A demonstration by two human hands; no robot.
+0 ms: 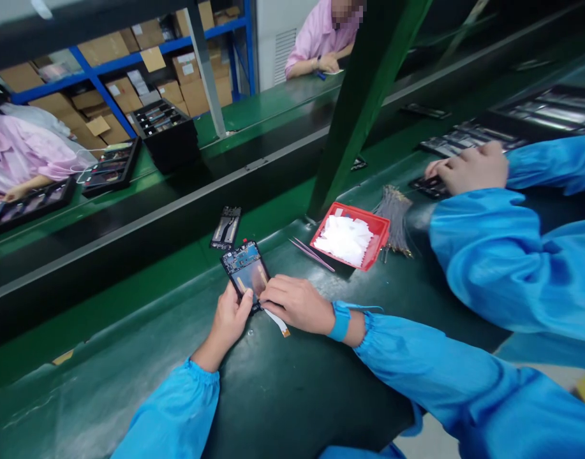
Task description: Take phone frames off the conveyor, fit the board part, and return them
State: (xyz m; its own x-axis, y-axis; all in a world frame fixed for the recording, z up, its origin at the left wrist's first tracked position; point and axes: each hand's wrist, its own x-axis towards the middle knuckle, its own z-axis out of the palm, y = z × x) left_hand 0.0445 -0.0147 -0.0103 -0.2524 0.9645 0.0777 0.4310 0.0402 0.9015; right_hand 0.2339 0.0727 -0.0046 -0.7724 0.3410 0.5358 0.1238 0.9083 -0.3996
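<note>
My left hand [231,315] is closed around the lower left side of an opened phone [247,268], thumb on top. The phone is tilted, showing a blue circuit board at its upper end and a battery bay below. My right hand [299,303] bends over its lower right edge with fingertips pressed together; what they pinch is hidden. From beneath those fingers a white flex cable [275,320] with a gold-coloured end sticks out. Just beyond lies a second opened phone [226,227]. Pink tweezers [312,254] rest on the bench to the right.
A red tray [381,233] of white slips stands beside a bundle of grey cables [395,217]. A green post [359,108] rises behind it. At right, a co-worker's hands [476,169] touch a phone part near black trays [550,115]. Across the line, other people sit near stacked trays [172,143].
</note>
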